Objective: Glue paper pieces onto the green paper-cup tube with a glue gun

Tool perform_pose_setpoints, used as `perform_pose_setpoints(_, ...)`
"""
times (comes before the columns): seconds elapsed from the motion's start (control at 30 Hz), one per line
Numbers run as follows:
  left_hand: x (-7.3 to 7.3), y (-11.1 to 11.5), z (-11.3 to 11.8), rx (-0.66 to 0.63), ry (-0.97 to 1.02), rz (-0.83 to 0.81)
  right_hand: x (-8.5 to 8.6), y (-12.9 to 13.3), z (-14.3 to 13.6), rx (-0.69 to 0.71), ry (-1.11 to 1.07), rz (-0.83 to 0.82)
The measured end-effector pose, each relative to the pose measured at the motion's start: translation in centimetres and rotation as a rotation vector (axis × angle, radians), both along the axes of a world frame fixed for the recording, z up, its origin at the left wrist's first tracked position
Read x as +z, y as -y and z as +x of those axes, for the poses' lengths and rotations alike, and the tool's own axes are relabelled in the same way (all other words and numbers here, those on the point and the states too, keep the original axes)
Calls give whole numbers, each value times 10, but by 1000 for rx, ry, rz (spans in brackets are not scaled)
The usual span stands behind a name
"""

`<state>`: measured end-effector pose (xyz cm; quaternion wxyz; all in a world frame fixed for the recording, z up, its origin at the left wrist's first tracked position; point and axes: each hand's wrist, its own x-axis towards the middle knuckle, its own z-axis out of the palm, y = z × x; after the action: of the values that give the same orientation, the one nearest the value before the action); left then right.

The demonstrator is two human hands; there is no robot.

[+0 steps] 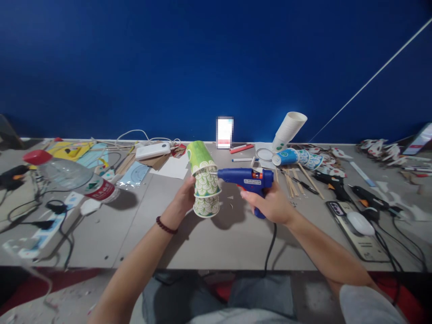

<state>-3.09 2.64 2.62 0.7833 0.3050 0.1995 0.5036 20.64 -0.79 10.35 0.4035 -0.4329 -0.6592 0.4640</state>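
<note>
My left hand (185, 198) is closed on a column of green-and-white patterned paper cups (206, 184), held tilted above the table; most of its fingers are hidden behind the cups. A plain green section tops the column. In my right hand (270, 201) is a blue glue gun (248, 177), gripped by its handle. Its metal nozzle points left and meets the cups near the rim under the green section; whether it touches them I cannot tell. The gun's black cable hangs down over the table's front edge.
A bottle with a red cap (72, 175) and a power strip (50, 229) are at the left. White stacked cups (290, 128), blue patterned cups (299, 158), sticks (290, 182), black glue guns (374, 198) and a phone (357, 234) lie right. A lit screen (224, 132) stands behind.
</note>
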Motion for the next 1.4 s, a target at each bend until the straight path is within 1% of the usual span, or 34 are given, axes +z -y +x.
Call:
perform_pose_setpoints(0.33,0,0,1,35,-23,-9,-2,0,0,9,-19,12)
perform_pose_setpoints(0.53,1,1,2,34,-25,4,1,1,-1,4,11,11)
perform_pose_setpoints(1.0,5,1,3,20,-30,18,2,1,-1,2,67,-4)
perform_pose_setpoints(1.1,4,1,3,34,-30,27,3,1,-1,-13,93,-6)
perform_pose_setpoints(1.27,2,0,2,19,-27,30,4,2,-1,-17,100,5)
perform_pose_setpoints(1.4,1,0,2,47,-38,22,4,3,-2,-21,113,12)
